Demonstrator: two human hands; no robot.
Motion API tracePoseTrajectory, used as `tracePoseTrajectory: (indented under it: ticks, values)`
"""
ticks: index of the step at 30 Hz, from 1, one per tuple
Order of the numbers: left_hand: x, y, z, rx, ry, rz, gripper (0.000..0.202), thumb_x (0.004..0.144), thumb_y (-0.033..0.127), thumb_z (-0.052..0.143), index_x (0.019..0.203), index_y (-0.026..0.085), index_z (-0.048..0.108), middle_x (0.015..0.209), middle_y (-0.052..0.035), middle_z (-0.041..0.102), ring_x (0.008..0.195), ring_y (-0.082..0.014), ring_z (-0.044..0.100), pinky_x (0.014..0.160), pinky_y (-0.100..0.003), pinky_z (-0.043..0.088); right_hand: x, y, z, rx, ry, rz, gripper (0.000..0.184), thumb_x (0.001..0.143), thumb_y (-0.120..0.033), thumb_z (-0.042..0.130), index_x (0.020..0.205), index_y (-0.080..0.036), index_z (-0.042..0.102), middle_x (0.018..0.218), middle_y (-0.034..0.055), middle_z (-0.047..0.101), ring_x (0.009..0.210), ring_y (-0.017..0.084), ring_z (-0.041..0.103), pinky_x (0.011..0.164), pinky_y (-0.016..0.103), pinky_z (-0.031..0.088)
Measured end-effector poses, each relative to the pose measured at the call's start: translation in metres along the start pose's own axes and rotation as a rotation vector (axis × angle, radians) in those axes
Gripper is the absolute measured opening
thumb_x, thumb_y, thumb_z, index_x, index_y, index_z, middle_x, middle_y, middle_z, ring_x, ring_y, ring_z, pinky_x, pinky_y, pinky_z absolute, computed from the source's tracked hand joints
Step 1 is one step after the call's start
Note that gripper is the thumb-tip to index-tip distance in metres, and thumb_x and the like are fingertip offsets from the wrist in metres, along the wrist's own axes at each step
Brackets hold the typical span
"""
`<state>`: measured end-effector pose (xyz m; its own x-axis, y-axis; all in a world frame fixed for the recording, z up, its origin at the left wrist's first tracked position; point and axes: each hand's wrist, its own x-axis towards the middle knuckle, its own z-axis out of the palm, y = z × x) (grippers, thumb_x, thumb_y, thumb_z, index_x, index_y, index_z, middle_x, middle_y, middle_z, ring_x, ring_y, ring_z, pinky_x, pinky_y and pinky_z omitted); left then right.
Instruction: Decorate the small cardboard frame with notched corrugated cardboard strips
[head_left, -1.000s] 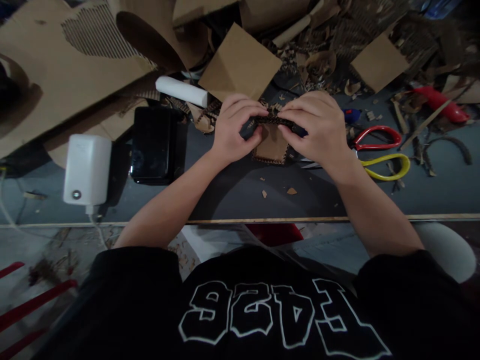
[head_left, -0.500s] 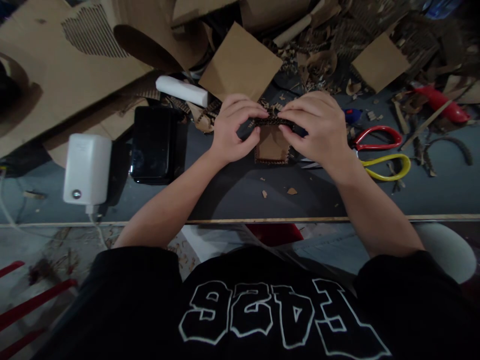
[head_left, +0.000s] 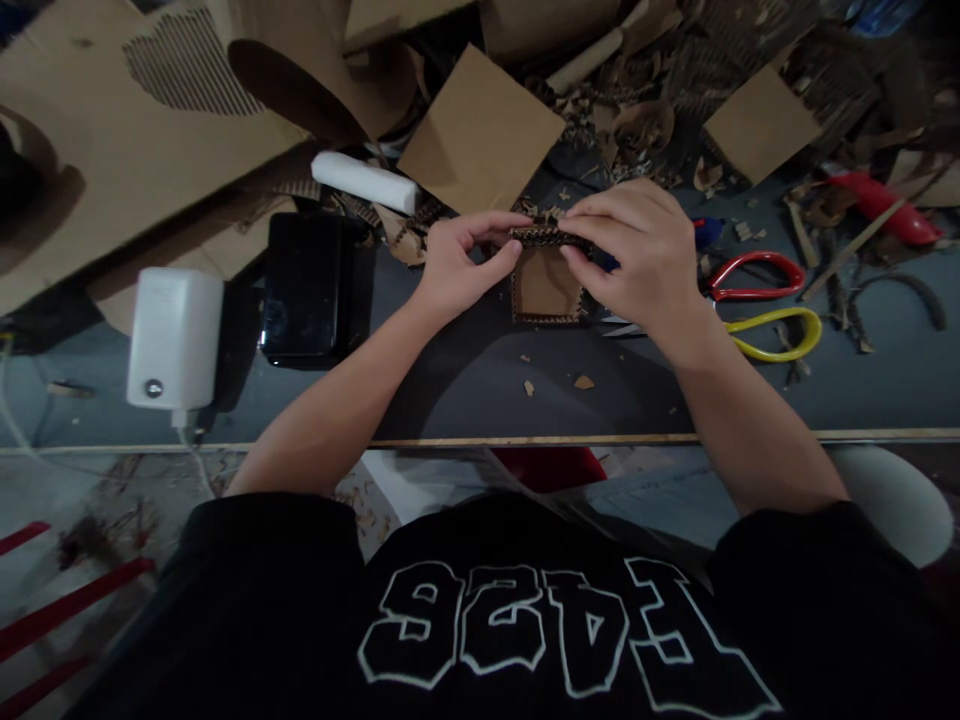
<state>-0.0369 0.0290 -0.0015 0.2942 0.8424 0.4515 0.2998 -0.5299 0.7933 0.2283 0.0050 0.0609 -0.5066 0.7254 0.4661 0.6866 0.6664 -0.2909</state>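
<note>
Between my hands is a small square cardboard tray (head_left: pixel 550 285), with corrugated strips standing along its edges. My left hand (head_left: pixel 469 262) is closed at its far left corner, thumb on the near side of the wall and fingers behind it. With thumb and fingers my right hand (head_left: pixel 636 250) pinches the corrugated strip (head_left: pixel 544 237) along the tray's far edge. Partly under my right wrist lie scissors (head_left: pixel 772 345) with one red and one yellow handle loop. Their blade tips show just right of the tray.
A black box-shaped object (head_left: pixel 301 290) and a white power bank (head_left: pixel 175 338) with a cable stand at left. Behind lie a cardboard square (head_left: pixel 480 130), a white roll (head_left: pixel 365 182) and heaped cardboard scraps. A red bottle (head_left: pixel 885 205) lies at right. The table edge (head_left: pixel 525 441) runs in front of me.
My left fingers have shifted slightly left and down, showing more of the far strip. The tray has turned a little flatter to view. My right hand stays nearly in place.
</note>
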Motion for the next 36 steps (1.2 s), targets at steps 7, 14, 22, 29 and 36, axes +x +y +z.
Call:
tracePoseTrajectory:
  ticks: [7,14,22,29,36]
  values:
    - [0.000,0.000,0.000,0.003,-0.004,-0.015,0.079,0.091,0.092,0.060,0.119,0.021,0.081,0.099,-0.0117,0.084,0.089,-0.0255,0.080,0.090,-0.046,0.068,0.000,0.001,0.000,-0.023,-0.011,-0.002,0.035,0.106,-0.050,0.057,0.130,-0.040,0.080,0.128,0.0083,0.082,0.125,0.038,0.072,0.116,0.065,0.057]
    - [0.000,0.005,-0.001,-0.031,-0.003,-0.018,0.076,0.092,0.092,0.059,0.119,0.025,0.082,0.105,-0.0108,0.085,0.092,-0.0260,0.081,0.090,-0.045,0.069,0.000,-0.002,0.001,-0.005,-0.014,-0.003,0.033,0.106,-0.047,0.058,0.128,-0.039,0.081,0.128,0.0084,0.082,0.125,0.039,0.073,0.115,0.065,0.056]
    - [0.001,0.003,0.001,-0.051,-0.043,-0.023,0.076,0.091,0.090,0.064,0.121,0.022,0.083,0.105,-0.0117,0.086,0.091,-0.0248,0.081,0.089,-0.043,0.070,0.000,-0.001,0.002,-0.007,-0.003,-0.023,0.031,0.108,-0.044,0.058,0.128,-0.038,0.081,0.128,0.0081,0.082,0.124,0.037,0.073,0.114,0.060,0.057]
    - [0.001,0.007,0.002,-0.129,-0.005,-0.111,0.084,0.082,0.095,0.068,0.111,0.018,0.087,0.098,-0.0100,0.084,0.088,-0.0224,0.079,0.088,-0.041,0.069,-0.002,-0.002,0.006,0.040,0.000,-0.066,0.031,0.108,-0.039,0.060,0.130,-0.032,0.081,0.129,0.0088,0.081,0.125,0.037,0.073,0.112,0.059,0.058]
    - [0.000,0.013,0.003,-0.247,-0.008,-0.142,0.057,0.086,0.077,0.079,0.103,0.023,0.086,0.093,-0.0044,0.082,0.084,-0.0183,0.074,0.080,-0.032,0.063,-0.002,-0.003,0.007,0.053,-0.011,-0.079,0.028,0.106,-0.035,0.064,0.127,-0.031,0.082,0.127,0.0092,0.080,0.123,0.036,0.073,0.111,0.057,0.058]
